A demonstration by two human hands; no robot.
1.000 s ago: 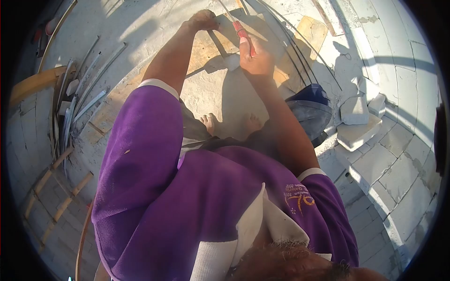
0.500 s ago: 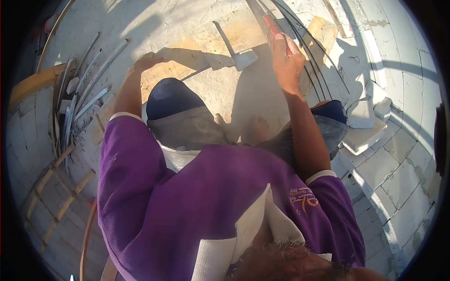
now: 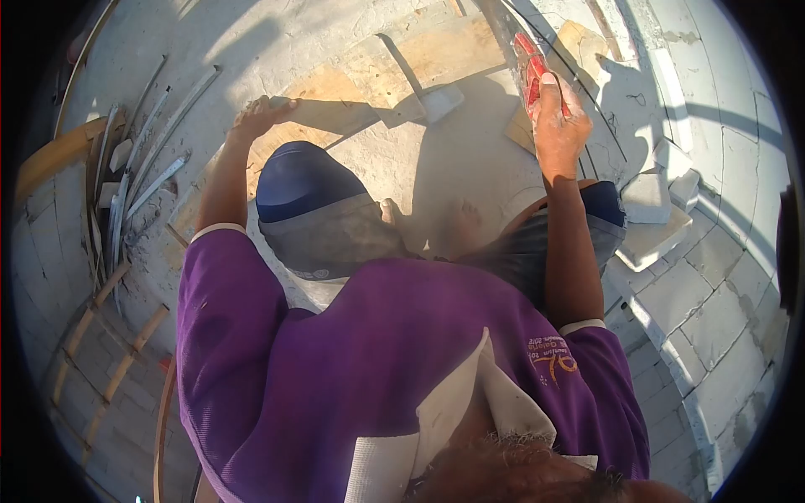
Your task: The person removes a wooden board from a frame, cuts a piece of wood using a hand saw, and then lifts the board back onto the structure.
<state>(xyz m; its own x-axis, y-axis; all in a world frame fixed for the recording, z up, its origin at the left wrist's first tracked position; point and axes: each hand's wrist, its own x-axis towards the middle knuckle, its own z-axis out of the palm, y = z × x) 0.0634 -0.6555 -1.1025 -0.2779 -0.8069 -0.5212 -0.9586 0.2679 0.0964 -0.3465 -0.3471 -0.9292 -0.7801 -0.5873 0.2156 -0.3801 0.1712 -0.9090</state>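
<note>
My right hand [image 3: 560, 121] is wrapped round the red handle [image 3: 532, 63] of a saw, whose grey blade [image 3: 498, 23] runs up toward the top edge of the view. Over on the left, my left hand [image 3: 262, 116] has its fingers apart and holds nothing; it is above the edge of a thin wooden board [image 3: 323, 94]. Between my hands a small whitish block [image 3: 442, 101] lies beside the boards, near my feet. A dark strip-like shape crosses the boards just above that block.
Long metal strips [image 3: 172, 113] and debris lie at the left, near a curved wooden piece [image 3: 59, 151]. Thin dark rods [image 3: 605, 137] lie beyond my right hand. White broken blocks [image 3: 654, 230] sit at the right beside a block wall [image 3: 729, 293]. Wooden lattice is at lower left.
My left hand has moved left and down, away from the boards' middle, and opened. My right hand has carried the saw to the right. My left knee has come into view.
</note>
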